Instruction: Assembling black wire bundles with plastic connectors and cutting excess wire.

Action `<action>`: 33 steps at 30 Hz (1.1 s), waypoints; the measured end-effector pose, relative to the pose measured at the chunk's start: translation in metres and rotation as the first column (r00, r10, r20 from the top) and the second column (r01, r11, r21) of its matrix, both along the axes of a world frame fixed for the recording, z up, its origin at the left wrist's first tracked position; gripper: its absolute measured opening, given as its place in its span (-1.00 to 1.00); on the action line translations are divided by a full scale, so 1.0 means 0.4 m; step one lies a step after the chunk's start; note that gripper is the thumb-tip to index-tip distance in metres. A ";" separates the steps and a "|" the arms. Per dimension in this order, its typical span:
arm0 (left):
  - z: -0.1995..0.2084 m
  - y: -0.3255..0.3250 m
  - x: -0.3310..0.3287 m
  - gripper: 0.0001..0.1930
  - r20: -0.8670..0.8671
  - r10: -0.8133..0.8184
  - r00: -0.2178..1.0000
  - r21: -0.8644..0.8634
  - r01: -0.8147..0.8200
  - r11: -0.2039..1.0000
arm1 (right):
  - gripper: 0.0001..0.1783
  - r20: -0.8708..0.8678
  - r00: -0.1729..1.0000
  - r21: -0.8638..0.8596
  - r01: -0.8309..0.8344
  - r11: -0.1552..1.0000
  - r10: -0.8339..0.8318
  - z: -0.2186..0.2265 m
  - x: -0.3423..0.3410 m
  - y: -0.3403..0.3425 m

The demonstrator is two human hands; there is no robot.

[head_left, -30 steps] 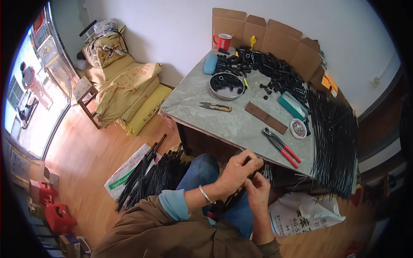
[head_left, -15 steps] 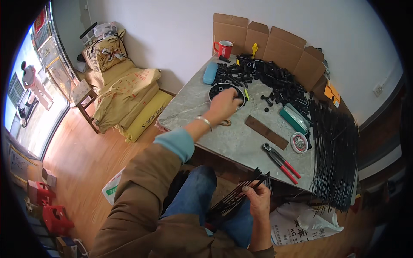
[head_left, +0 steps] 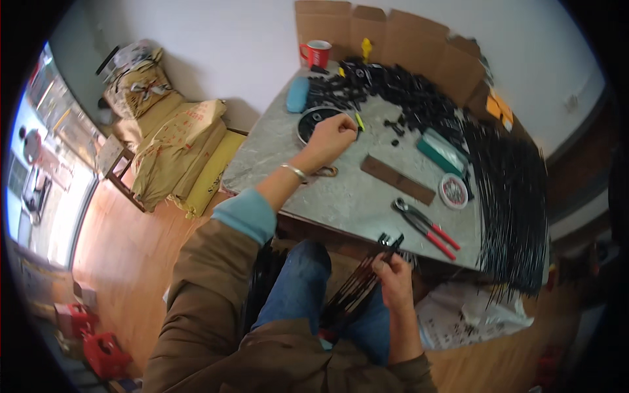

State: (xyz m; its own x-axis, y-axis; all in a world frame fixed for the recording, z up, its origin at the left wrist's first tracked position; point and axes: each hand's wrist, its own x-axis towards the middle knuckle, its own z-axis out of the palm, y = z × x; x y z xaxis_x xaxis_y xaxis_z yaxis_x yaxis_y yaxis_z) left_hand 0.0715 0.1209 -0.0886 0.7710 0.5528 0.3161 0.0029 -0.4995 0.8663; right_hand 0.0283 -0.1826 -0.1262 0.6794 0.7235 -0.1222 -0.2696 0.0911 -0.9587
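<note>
My left hand (head_left: 331, 139) is over the right side of a round bowl (head_left: 302, 124) that holds small black parts. Its fingers are pinched together, and whatever lies between them is too small to make out. Low by the table's front edge, my right hand (head_left: 395, 281) grips a bundle of thin black rods (head_left: 350, 287) that slants down over my lap. Dark ends of the rods poke out above the thumb. A yellow-green stick (head_left: 360, 121) lies right beside my left fingers. Red-handled pliers (head_left: 426, 228) rest on the tabletop near my right hand.
Black plastic parts (head_left: 419, 98) are heaped along the cardboard screen (head_left: 413, 42). Many long black rods (head_left: 511, 209) cover the table's right end. A flat brown bar (head_left: 398, 179), a teal box (head_left: 442, 152), a small white dish (head_left: 453, 191), a blue case (head_left: 297, 95) and a red mug (head_left: 319, 54) stand around.
My left hand has drawn back a little from inside the bowl toward its right side, fingers now pinched. My right hand still holds the rods. The whole view has shifted.
</note>
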 end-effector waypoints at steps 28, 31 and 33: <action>0.041 -0.373 -0.246 -0.77 0.231 -0.429 0.873 -0.934 0.323 0.154 | -0.84 -0.119 0.992 0.118 -0.037 0.992 0.051 -0.002 -0.020 -0.039; 0.045 -0.373 -0.241 -0.77 0.216 -0.451 0.866 -0.936 0.314 0.156 | -0.84 -0.105 0.993 0.126 -0.048 0.991 0.062 -0.006 -0.017 -0.040; 0.049 -0.374 -0.239 -0.77 0.213 -0.461 0.862 -0.936 0.314 0.155 | -0.84 -0.115 0.991 0.123 -0.051 0.991 0.065 -0.006 -0.017 -0.040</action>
State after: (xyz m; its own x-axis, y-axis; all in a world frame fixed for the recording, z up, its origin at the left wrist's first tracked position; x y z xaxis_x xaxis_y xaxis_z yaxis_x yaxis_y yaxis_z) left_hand -0.0242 -0.0286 -0.0691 0.9641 0.0070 -0.2654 0.1905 0.6782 0.7098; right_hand 0.0215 -0.1985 -0.1284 0.6214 0.7757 -0.1101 -0.3891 0.1836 -0.9027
